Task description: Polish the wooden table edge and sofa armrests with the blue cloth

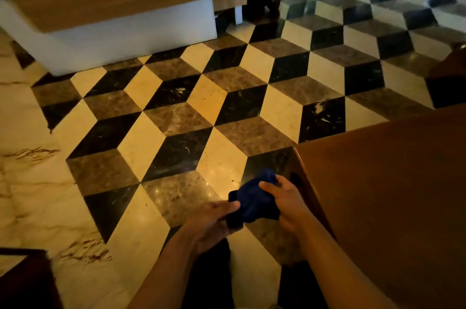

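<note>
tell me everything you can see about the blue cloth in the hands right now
The dark blue soft fabric cloth is bunched into a crumpled wad, not spread flat. Both hands hold it in the air above the patterned marble floor: the left hand grips its lower left end, the right hand curls around its right side. It sits just left of the brown wooden table edge, not touching it.

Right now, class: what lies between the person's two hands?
Head view: the bunched blue cloth, gripped by the left hand and right hand.
</note>
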